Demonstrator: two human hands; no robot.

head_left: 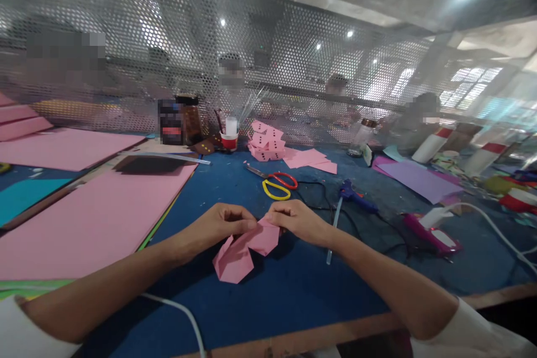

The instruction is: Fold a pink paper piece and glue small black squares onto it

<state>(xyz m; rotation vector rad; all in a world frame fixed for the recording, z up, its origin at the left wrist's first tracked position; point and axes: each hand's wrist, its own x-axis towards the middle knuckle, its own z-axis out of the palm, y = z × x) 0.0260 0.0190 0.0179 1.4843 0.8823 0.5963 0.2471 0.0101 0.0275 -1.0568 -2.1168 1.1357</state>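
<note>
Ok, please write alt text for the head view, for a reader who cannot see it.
Left hand and right hand pinch a folded pink paper over a blue table. Scissors and a glue gun lie behind them, pink sheets to the left, a mesh screen at the back.

upper edge of the pink folded paper [241, 251] is covered by the pinching fingers of the left hand [222, 226] and right hand [293, 221]; fold lines there unreadable. people [335, 89] behind the perforated screen [293, 56] are blurred, as is the label on the dark jar [170, 122]. large pink sheet [84, 218] runs off the left edge; white cable [184, 311] leaves at the bottom edge.
</note>
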